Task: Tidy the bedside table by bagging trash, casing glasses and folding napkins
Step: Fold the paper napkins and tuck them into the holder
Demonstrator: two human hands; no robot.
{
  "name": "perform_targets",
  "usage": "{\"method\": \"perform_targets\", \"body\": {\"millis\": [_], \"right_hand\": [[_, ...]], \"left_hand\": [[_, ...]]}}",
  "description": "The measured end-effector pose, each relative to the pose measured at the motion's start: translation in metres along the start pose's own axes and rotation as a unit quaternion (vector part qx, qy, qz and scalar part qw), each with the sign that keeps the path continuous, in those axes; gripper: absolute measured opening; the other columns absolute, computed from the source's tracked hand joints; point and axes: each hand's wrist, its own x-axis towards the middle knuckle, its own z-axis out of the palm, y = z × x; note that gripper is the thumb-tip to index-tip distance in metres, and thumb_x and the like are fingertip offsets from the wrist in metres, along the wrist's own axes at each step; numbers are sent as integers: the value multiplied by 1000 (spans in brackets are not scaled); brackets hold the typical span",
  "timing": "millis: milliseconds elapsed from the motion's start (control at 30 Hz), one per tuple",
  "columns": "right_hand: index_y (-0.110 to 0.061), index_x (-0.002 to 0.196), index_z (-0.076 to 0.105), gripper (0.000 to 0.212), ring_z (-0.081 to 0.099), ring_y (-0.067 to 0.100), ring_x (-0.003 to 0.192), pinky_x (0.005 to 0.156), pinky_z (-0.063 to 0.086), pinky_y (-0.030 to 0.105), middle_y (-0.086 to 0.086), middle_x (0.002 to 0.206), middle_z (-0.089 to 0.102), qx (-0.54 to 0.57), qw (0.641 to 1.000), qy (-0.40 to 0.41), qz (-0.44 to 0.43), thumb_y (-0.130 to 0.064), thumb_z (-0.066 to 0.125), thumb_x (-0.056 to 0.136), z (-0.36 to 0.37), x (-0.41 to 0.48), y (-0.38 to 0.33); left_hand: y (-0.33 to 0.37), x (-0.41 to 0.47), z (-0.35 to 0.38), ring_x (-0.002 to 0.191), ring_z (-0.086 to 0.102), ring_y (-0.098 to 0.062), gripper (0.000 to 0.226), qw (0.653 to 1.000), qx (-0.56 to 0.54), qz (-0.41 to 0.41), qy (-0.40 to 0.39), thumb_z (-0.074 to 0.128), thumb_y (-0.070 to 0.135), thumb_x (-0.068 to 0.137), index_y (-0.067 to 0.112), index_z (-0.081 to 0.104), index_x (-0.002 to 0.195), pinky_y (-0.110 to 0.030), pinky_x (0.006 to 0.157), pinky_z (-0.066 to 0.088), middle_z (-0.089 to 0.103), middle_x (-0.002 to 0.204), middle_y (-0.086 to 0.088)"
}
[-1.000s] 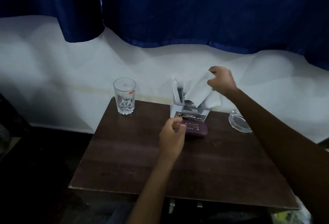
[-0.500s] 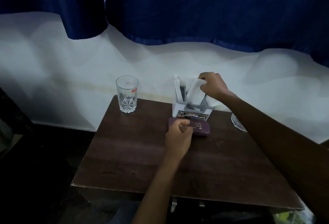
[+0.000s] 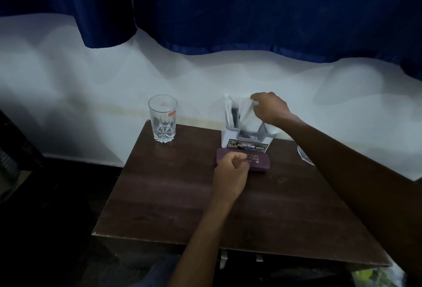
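A white napkin holder (image 3: 246, 141) with a printed label stands at the back of the dark wooden bedside table (image 3: 173, 197). My right hand (image 3: 270, 108) pinches a folded white napkin (image 3: 247, 115) that stands in the holder's slot. More white napkins sit in the left slot. A closed purple glasses case (image 3: 259, 161) lies in front of the holder. My left hand (image 3: 231, 172) hovers over the case's left end with fingers curled and nothing in them.
A clear drinking glass (image 3: 162, 121) stands at the table's back left corner. A glass dish (image 3: 304, 157) shows partly behind my right forearm. Blue curtains hang over the white wall behind. A greenish bag (image 3: 374, 275) lies at the lower right.
My right hand brought the napkin down from above the holder's right side into the slot. My left hand stayed curled over the glasses case.
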Motion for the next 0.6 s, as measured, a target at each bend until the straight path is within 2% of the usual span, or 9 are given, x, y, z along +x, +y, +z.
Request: {"method": "perform_targets", "body": {"millis": [133, 367, 600], "right_hand": [[-18, 135, 46, 46, 48, 31, 123, 94, 41, 34, 12, 139, 49, -46, 997, -47, -32, -7, 40, 91, 0, -2, 0], [-10, 122, 56, 36, 53, 35, 112, 88, 42, 35, 15, 126, 58, -74, 996, -9, -41, -5, 39, 90, 7, -8, -6], [-18, 140, 37, 50, 42, 30, 128, 102, 32, 34, 11, 143, 45, -82, 995, -50, -34, -11, 45, 91, 1, -2, 0]], "left_hand": [[2, -1, 3, 101, 65, -24, 18, 1000, 1, 0, -7, 57, 19, 84, 19, 64, 101, -42, 95, 50, 69, 107, -5], [1, 0, 3, 98, 66, -25, 12, 1000, 0, 7, -2, 58, 17, 82, 29, 59, 81, -41, 93, 51, 70, 102, -4], [2, -1, 3, 98, 66, -24, 12, 1000, 0, 12, -3, 58, 16, 84, 26, 60, 89, -42, 95, 50, 69, 103, -4]]}}
